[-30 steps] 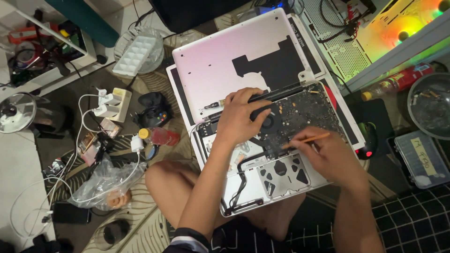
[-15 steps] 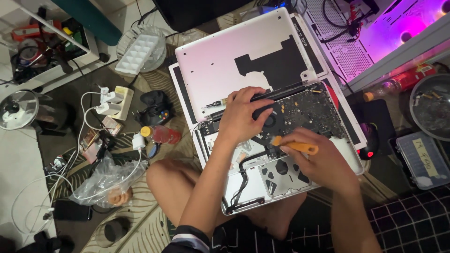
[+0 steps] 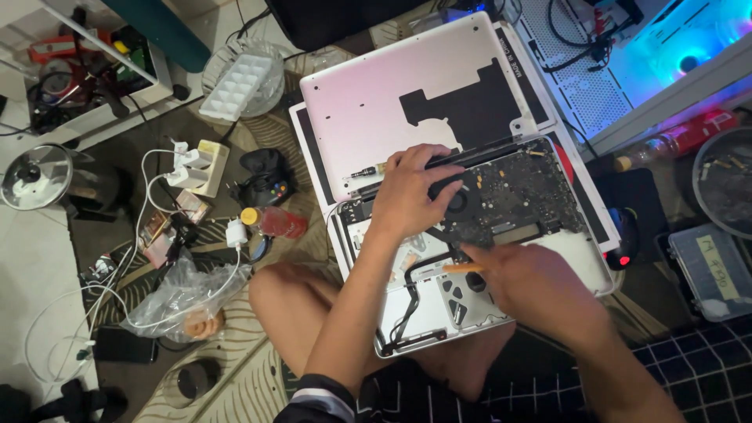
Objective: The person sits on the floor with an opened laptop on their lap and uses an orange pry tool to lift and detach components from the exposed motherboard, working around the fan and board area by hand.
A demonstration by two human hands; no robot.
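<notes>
Head view, nearest first: the person sits cross-legged on the floor with an opened laptop (image 3: 439,298) resting on the lap, its bottom cover (image 3: 407,102) lifted off and lying beyond it at twelve o'clock. The right hand (image 3: 540,290), blurred, has its grip closed around a slim orange-handled tool (image 3: 462,268), its tip pointing towards nine o'clock, low over the laptop's innards just below the logic board (image 3: 517,192). The left hand (image 3: 411,196) lies flat with fingers spread, pressing on the black fan (image 3: 454,200) and holding nothing. To work well here, the left hand should likely keep steadying the chassis while the tool tip is placed squarely and lightly, since the loose black cable (image 3: 407,309) at six o'clock looks easy to snag. Farther off at nine o'clock sit a game controller (image 3: 262,180), a white charger (image 3: 235,233) and a plastic bag (image 3: 184,294); at eleven o'clock, a white ice tray (image 3: 235,86).
</notes>
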